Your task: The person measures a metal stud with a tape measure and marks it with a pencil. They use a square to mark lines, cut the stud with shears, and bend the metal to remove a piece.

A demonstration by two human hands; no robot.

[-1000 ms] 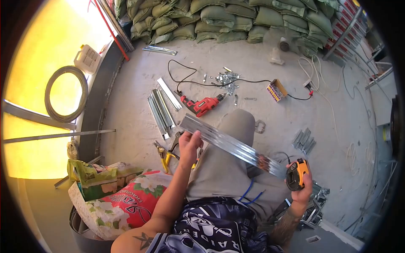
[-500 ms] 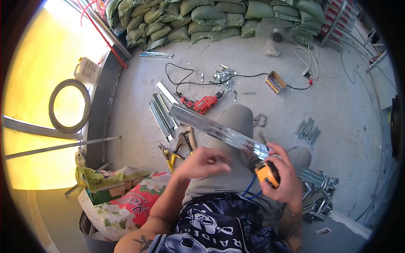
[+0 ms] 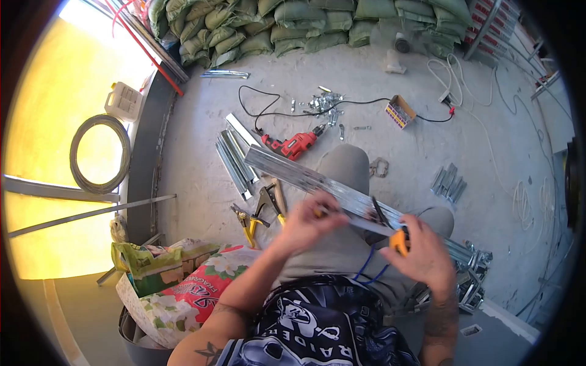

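A long metal channel (image 3: pixel 293 174) lies slantwise across my knees. My right hand (image 3: pixel 421 251) is closed round a yellow and black tape measure (image 3: pixel 400 242) at the channel's near side. Its blade (image 3: pixel 369 226) is drawn out to the left, running beside the channel. My left hand (image 3: pixel 312 221) pinches the blade's free end, somewhat blurred. A thin dark tool (image 3: pixel 379 211), perhaps a marker, sticks up near my right hand; what holds it is unclear.
A red drill (image 3: pixel 294 145), metal strips (image 3: pixel 235 160) and yellow-handled snips (image 3: pixel 246 224) lie ahead and left. A small box (image 3: pixel 400 112) stands beyond. Cut metal pieces (image 3: pixel 448 183) lie right. A floral bag (image 3: pixel 189 293) sits at left, green sandbags (image 3: pixel 305 24) at the back.
The tape blade now shows between my hands. My left hand has moved right and up to its end, and my right hand has shifted slightly right with the tape measure.
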